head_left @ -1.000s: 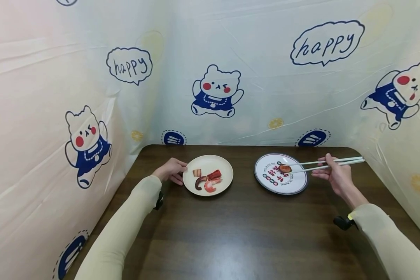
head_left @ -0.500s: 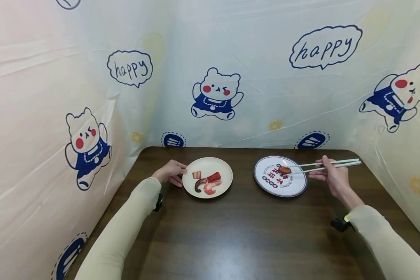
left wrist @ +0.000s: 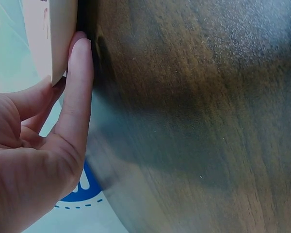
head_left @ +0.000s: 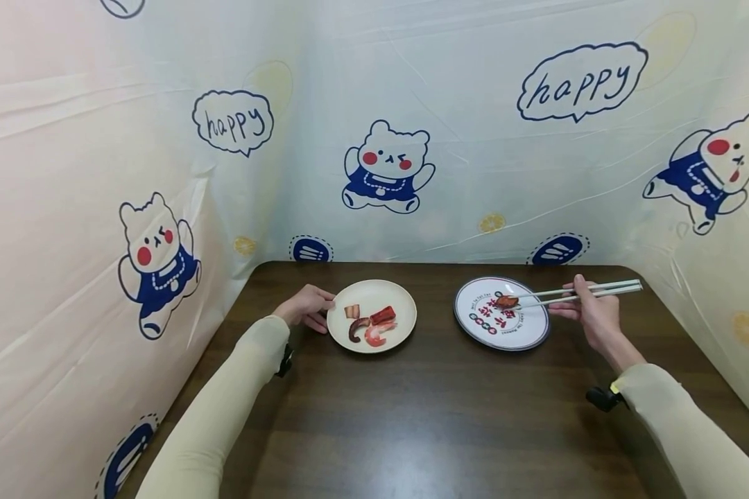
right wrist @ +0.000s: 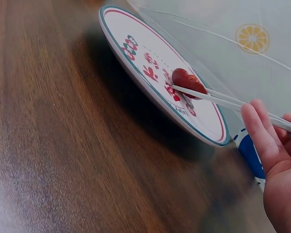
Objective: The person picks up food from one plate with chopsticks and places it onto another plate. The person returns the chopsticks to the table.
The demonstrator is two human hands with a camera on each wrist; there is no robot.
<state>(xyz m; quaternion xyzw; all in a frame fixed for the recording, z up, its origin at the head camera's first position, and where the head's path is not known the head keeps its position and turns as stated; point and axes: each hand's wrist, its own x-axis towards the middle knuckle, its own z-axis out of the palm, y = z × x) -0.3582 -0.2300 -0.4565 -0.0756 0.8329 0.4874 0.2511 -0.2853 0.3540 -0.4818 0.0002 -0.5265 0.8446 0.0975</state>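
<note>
My left hand pinches the left rim of a cream plate; in the left wrist view its thumb lies over the rim and the fingers underneath. Pieces of food lie on that plate: a pink shrimp, a dark curled tentacle-like piece, a red slab and a small striped piece. At the right, my right hand holds pale chopsticks. Between their tips is a glossy reddish-brown piece of food, close over the white plate with red lettering and a dark rim.
Both plates stand near the far edge of a dark brown wooden table, with a gap between them. A pale printed curtain with bears and "happy" bubbles encloses the back and sides. Each wrist wears a black camera.
The chopsticks and right hand have shifted slightly left. The brown piece looks turned at the chopstick tips. My left hand keeps its pinch on the cream plate, and both plates stay put.
</note>
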